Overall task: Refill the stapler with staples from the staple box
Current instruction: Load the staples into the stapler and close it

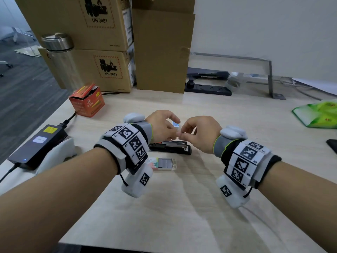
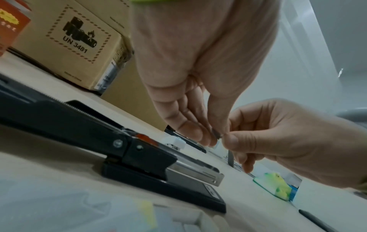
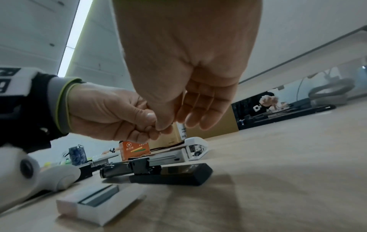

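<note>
Both hands meet just above the black stapler [image 1: 171, 147], which lies on the desk with its top swung open and its metal channel [image 2: 198, 172] showing. My left hand [image 1: 175, 134] and right hand [image 1: 182, 134] each pinch one end of a short grey staple strip [image 2: 216, 135] between thumb and fingertips. The strip is barely visible in the head view. The staple box [image 1: 162, 163] lies open on the desk, nearer to me than the stapler, with grey staples showing inside. In the right wrist view the box [image 3: 95, 202] sits in front of the stapler [image 3: 168, 174].
A white stapler [image 3: 195, 149] lies just beyond the black one. A red carton [image 1: 87, 101], a power adapter [image 1: 36, 145] and stacked cardboard boxes [image 1: 102, 70] stand at the left and back. A green packet [image 1: 319, 114] lies far right, a power strip [image 1: 207, 88] behind.
</note>
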`<state>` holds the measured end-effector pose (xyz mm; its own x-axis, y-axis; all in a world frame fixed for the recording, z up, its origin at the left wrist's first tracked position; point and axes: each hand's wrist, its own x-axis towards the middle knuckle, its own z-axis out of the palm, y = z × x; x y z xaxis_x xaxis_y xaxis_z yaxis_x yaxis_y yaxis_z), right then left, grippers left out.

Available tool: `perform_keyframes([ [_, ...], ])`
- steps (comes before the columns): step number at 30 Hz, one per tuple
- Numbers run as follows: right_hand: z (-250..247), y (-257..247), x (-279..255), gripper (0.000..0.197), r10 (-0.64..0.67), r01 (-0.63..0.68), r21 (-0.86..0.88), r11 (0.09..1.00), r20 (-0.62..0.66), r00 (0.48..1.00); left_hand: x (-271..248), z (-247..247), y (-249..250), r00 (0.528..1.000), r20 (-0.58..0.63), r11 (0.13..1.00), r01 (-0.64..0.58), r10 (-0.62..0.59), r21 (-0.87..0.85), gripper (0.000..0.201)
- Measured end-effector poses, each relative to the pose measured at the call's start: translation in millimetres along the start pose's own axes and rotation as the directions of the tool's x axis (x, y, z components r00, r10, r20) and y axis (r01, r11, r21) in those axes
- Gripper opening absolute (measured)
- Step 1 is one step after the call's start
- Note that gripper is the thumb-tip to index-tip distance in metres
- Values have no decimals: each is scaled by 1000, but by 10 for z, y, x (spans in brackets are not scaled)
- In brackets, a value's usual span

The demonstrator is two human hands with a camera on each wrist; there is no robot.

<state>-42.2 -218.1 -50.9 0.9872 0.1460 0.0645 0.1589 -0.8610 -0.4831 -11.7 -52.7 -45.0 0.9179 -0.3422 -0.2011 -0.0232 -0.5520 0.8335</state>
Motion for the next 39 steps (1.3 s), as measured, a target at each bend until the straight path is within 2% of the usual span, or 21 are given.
perform_keyframes([
  [5, -22, -2, 12, 11, 55, -61, 109, 992, 61, 997, 13, 14, -44, 999, -1, 994, -43, 43, 97, 19],
  [8, -25, 2, 22, 11, 70, -74, 43, 996, 89, 994, 0, 22, -54, 997, -20, 977, -73, 78, 200, 16],
  [11, 4, -3, 21, 15, 94, -86, -67, 994, 129, 987, -21, 23, -82, 995, -9, 882, -85, 100, 463, 25],
  [13, 16, -10, 18, 14, 109, -96, -91, 991, 143, 984, -22, 30, -107, 994, 25, 839, -100, 103, 535, 29],
  [20, 34, -25, 24, 11, 131, -105, -157, 982, 171, 977, 11, 55, -150, 993, 66, 804, -117, 97, 583, 11],
  [39, 41, -68, 56, 11, 146, -98, -236, 967, 196, 970, 62, 53, -202, 991, 73, 802, -136, 115, 582, 11],
])
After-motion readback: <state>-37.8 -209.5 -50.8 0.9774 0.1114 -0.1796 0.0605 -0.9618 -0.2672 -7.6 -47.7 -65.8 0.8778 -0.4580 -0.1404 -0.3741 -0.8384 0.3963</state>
